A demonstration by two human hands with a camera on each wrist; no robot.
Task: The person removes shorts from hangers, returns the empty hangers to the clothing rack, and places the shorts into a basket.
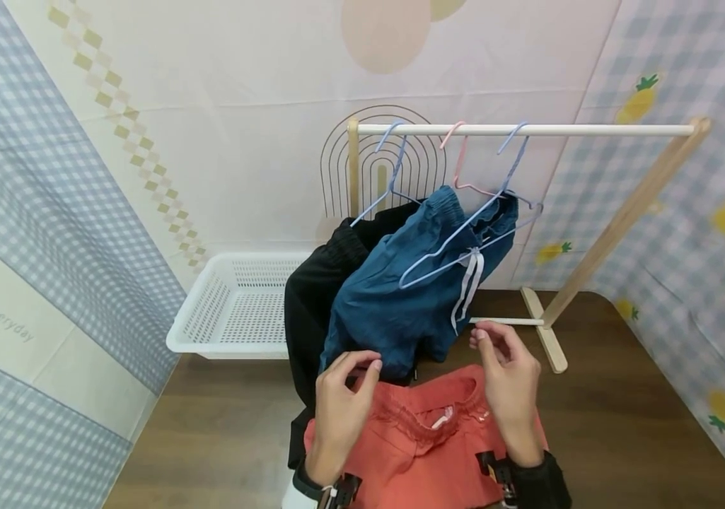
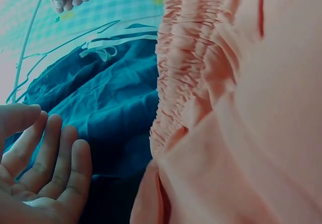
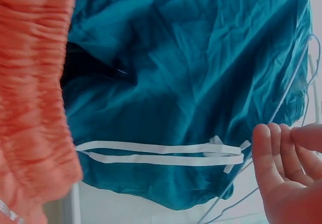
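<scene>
Coral shorts (image 1: 426, 438) with a gathered waistband lie at the bottom centre, just below both hands. My left hand (image 1: 349, 382) hovers over their left waistband corner, fingers loosely curled and holding nothing; the left wrist view shows the left hand (image 2: 45, 168) relaxed beside the coral shorts (image 2: 241, 108). My right hand (image 1: 505, 364) floats above the right corner, also empty, its fingers (image 3: 274, 158) close to the blue shorts (image 3: 191, 73). Those blue shorts (image 1: 394, 297) hang on a light blue hanger (image 1: 464, 233), white drawstring (image 1: 472, 283) dangling.
A wooden rack with a white rod (image 1: 528, 130) carries three hangers; a black garment (image 1: 308, 304) hangs on the left one. A white perforated basket (image 1: 235, 304) stands at the left. The rack's foot (image 1: 543, 339) rests on the brown wooden surface (image 1: 623, 424). Patterned curtains surround everything.
</scene>
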